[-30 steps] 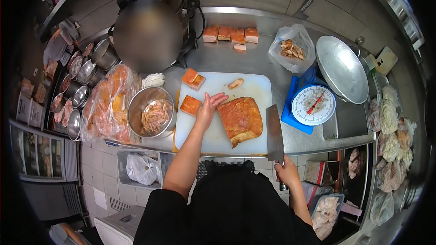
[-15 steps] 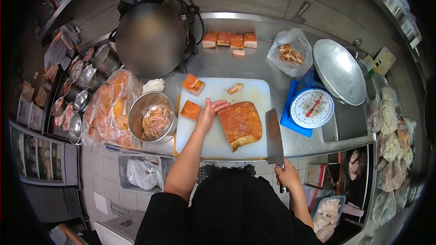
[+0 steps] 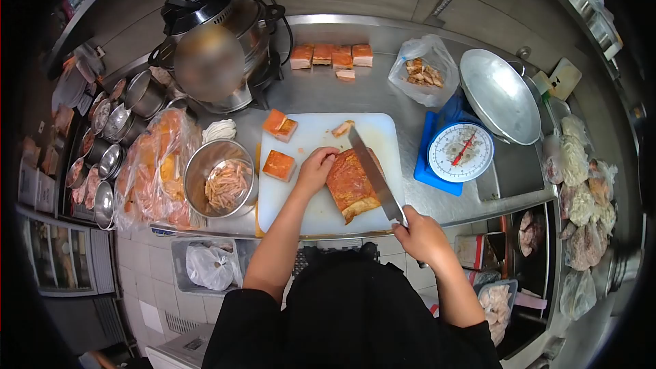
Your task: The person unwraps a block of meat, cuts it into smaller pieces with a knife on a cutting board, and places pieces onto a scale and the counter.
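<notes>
A slab of roast pork belly (image 3: 348, 181) with browned skin lies on the white cutting board (image 3: 307, 222). My left hand (image 3: 316, 169) rests at its left edge, fingers curled against the meat. My right hand (image 3: 422, 234) is closed round the handle of a cleaver (image 3: 377, 178). The broad blade slants across the right part of the slab; whether it touches the skin I cannot tell. Two cut pork blocks (image 3: 279, 165) sit on the board's left side. A small strip of pork (image 3: 342, 129) lies near the blade's tip.
Left of the board stand a metal pot (image 3: 198, 198) of meat strips and a bulging plastic bag (image 3: 154, 178). A blue dial scale (image 3: 461, 152) with a metal pan (image 3: 500, 96) is on the right. Several pork blocks (image 3: 331, 56) and an open bag (image 3: 424, 72) sit behind.
My right hand has brought the cleaver from beside the board leftward over the pork slab. My left hand's fingers, stretched out before, are now curled at the slab's edge. The view has shifted slightly.
</notes>
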A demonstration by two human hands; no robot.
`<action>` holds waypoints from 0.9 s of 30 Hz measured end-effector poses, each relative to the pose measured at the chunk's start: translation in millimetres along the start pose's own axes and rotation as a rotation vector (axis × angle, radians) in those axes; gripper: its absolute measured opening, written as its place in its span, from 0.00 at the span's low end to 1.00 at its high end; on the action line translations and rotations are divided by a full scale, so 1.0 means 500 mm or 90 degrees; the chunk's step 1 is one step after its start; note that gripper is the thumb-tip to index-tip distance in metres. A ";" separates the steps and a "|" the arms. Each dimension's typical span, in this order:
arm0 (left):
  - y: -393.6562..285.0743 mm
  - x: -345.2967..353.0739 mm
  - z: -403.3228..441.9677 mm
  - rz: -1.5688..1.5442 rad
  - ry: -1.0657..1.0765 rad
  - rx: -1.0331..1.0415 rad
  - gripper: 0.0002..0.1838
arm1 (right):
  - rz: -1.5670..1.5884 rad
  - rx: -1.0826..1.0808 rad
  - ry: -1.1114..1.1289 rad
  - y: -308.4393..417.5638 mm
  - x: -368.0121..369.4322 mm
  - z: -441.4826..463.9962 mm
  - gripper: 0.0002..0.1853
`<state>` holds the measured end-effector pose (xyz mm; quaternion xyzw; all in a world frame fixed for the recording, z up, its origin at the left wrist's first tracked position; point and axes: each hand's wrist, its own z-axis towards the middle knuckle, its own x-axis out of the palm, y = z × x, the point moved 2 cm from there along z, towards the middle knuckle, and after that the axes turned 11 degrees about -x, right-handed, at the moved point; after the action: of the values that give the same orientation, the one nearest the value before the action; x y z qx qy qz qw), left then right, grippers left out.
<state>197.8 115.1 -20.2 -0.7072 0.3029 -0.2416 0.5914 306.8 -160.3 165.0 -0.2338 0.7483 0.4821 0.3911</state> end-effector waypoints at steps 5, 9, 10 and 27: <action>-0.025 0.006 0.006 0.274 -0.091 0.149 0.10 | -0.083 -0.035 0.068 0.052 0.006 0.038 0.17; -0.026 0.006 0.007 0.302 -0.102 0.191 0.09 | -0.102 -0.031 0.079 0.065 0.016 0.043 0.18; -0.030 0.006 0.005 0.316 -0.101 0.202 0.10 | -0.106 -0.029 0.082 0.069 0.016 0.043 0.19; -0.043 0.001 0.012 0.365 -0.068 0.221 0.13 | -0.112 -0.023 0.081 0.083 0.027 0.044 0.17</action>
<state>205.4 121.3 -0.4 -0.4936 0.4121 -0.0762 0.7621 276.9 -122.4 171.5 -0.3359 0.7394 0.4434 0.3793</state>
